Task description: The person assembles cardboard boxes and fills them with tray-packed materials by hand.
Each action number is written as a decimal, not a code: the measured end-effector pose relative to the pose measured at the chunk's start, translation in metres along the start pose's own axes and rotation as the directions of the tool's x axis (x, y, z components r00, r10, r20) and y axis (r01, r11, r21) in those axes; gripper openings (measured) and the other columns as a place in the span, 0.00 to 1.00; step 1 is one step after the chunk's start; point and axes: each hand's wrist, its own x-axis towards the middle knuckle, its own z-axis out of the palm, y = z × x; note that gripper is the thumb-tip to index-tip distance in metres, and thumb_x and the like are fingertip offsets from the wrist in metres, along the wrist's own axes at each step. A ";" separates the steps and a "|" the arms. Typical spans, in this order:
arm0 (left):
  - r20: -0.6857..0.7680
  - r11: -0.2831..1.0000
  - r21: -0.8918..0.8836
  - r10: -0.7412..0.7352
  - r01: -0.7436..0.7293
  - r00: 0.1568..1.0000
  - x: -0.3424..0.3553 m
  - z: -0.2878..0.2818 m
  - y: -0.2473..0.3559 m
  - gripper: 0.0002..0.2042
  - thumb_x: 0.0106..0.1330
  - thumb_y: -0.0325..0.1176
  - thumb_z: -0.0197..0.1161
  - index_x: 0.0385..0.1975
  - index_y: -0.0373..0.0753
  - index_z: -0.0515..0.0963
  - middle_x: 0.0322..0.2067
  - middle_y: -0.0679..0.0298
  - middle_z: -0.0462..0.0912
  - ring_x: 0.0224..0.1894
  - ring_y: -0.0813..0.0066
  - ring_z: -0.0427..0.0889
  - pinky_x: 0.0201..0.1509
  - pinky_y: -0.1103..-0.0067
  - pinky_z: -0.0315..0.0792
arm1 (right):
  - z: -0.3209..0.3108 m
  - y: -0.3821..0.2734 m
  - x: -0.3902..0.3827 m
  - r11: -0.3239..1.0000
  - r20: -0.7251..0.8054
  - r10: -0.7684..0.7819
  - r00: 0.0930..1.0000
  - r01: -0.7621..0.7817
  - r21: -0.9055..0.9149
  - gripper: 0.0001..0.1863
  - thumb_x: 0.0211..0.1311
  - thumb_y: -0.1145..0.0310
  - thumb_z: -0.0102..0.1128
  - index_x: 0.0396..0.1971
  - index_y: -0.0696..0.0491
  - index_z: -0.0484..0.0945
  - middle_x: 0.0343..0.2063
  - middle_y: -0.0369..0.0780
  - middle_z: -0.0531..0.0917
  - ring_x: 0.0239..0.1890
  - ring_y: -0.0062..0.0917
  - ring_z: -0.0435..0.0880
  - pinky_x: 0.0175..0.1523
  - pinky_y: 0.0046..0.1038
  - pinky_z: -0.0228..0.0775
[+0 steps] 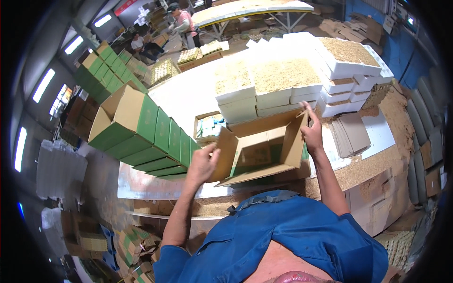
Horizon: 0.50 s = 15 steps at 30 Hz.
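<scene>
An open cardboard box (264, 175), brown inside with some green outside, stands at the table's near edge in front of me. Its flaps are spread and its inside faces up. My left hand (202, 165) is closed on the left flap, slightly blurred. On the right, the fingers of my right hand (313, 132) wrap over the edge of the right flap. Just behind the box, a small carton (198, 127) holds blue and white packets. Flat brown cardboard sheets (350, 134) lie in a pile to the right of my right hand.
Green cardboard boxes (147, 120) stand in a row at the left. White foam boxes (273, 101), filled with sawdust-like material, are stacked behind on the white table (177, 89). Egg trays (163, 70) lie farther back. A person in pink (184, 23) stands in the background; another sits nearby.
</scene>
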 end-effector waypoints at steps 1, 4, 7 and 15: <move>0.017 0.999 -0.033 0.001 0.000 1.000 0.004 -0.013 0.006 0.15 0.69 0.33 0.55 0.51 0.33 0.78 0.34 0.42 0.83 0.33 0.51 0.85 0.41 0.67 0.78 | 0.002 -0.021 -0.004 0.999 0.083 0.023 0.996 -0.019 -0.049 0.41 0.45 0.82 0.49 0.68 0.62 0.62 0.65 0.48 0.70 0.70 0.31 0.64 0.74 0.29 0.49; 0.005 0.998 -0.059 0.011 -0.011 1.000 0.011 -0.022 0.025 0.18 0.68 0.32 0.55 0.56 0.33 0.75 0.35 0.42 0.83 0.33 0.51 0.85 0.42 0.67 0.77 | 0.011 -0.052 -0.008 0.991 0.236 0.035 0.971 -0.004 -0.131 0.44 0.39 0.85 0.43 0.67 0.62 0.64 0.64 0.45 0.73 0.69 0.28 0.65 0.74 0.25 0.48; 0.017 0.993 0.112 -0.036 0.034 0.999 0.027 -0.002 0.017 0.25 0.67 0.34 0.53 0.63 0.31 0.67 0.35 0.39 0.82 0.38 0.43 0.83 0.48 0.60 0.76 | 0.018 -0.012 -0.006 0.983 0.223 0.051 0.973 -0.010 -0.182 0.39 0.46 0.88 0.44 0.67 0.61 0.64 0.62 0.49 0.74 0.67 0.34 0.69 0.71 0.27 0.55; 0.123 0.924 0.328 0.164 -0.196 0.979 0.037 0.059 0.013 0.30 0.71 0.50 0.54 0.65 0.35 0.64 0.50 0.44 0.71 0.45 0.42 0.80 0.49 0.58 0.77 | 0.038 0.038 -0.015 0.985 0.163 0.172 0.972 -0.164 -0.057 0.35 0.55 0.78 0.48 0.68 0.60 0.62 0.63 0.47 0.72 0.67 0.31 0.68 0.70 0.26 0.53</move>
